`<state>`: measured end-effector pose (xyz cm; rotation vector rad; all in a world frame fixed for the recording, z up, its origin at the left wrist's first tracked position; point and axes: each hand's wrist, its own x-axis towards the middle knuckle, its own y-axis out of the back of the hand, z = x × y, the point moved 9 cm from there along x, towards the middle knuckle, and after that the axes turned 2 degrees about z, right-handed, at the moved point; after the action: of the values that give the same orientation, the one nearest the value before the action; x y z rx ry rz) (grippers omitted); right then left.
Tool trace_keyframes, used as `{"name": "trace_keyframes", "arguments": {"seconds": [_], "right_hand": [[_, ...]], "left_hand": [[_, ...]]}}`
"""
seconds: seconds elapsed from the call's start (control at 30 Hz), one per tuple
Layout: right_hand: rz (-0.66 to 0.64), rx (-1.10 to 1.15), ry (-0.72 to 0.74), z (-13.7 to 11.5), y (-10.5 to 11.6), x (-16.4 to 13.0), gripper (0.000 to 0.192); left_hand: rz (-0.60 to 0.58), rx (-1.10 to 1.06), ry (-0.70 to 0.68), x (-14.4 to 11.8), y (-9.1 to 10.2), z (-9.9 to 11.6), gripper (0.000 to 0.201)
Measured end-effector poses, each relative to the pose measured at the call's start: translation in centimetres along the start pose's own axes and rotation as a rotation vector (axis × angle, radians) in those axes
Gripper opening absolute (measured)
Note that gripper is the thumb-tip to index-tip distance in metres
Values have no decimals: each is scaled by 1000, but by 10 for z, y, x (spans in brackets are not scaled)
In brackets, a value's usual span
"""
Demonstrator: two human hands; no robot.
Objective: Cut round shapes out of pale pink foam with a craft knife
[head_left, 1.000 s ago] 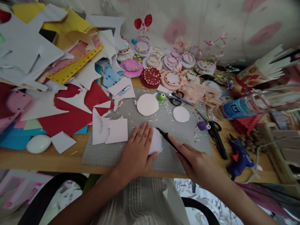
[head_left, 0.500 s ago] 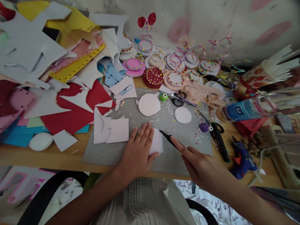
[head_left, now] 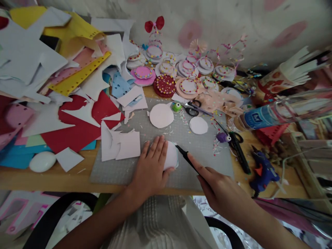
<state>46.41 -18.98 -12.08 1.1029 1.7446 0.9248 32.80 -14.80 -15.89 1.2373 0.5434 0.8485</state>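
My left hand (head_left: 150,166) lies flat, fingers stretched forward, on a white, partly rounded sheet piece (head_left: 170,155) and presses it to the grey cutting mat (head_left: 116,176). Part of the piece is hidden under the palm. A thin bluish line shows along its right edge. In my right hand (head_left: 218,183) is a black craft knife (head_left: 190,159), its index finger laid along the top. The knife tip meets the piece's upper right edge. Farther up the mat are a larger white disc (head_left: 161,115) and a smaller white disc (head_left: 198,125). Cut white scraps (head_left: 128,145) lie left of my left hand.
Paper and foam offcuts (head_left: 75,131) pile up at the left. Small decorated hats (head_left: 164,85) stand at the back. Two pairs of scissors (head_left: 192,108), a plastic bottle (head_left: 261,118) and a blue glue gun (head_left: 263,171) are to the right.
The whole view has shifted slightly, so things on the table appear a little farther left. The knife tip stays at the piece's upper right edge, where a small sliver now shows.
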Motion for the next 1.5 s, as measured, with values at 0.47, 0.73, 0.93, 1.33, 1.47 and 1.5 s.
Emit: {"name": "trace_keyframes", "arguments": {"seconds": [0.47, 0.73, 0.93, 1.33, 1.47, 1.5], "right_hand": [[79, 170, -106, -14, -14, -15, 59], [288, -30, -173, 19, 21, -23, 58], [234, -245, -250, 34, 0, 1, 66], [197, 767, 127, -62, 30, 21, 39], [-52, 1072, 131, -94, 12, 25, 46], [-109, 1131, 121, -100, 6, 26, 47]], "left_hand": [[4, -23, 6, -1, -1, 0, 77], [106, -117, -77, 0, 9, -3, 73], [286, -294, -137, -11, 45, -11, 84], [452, -370, -392, -59, 115, 2, 83], [527, -420, -408, -72, 129, 0, 89], [550, -444, -403, -75, 131, -3, 93]]}}
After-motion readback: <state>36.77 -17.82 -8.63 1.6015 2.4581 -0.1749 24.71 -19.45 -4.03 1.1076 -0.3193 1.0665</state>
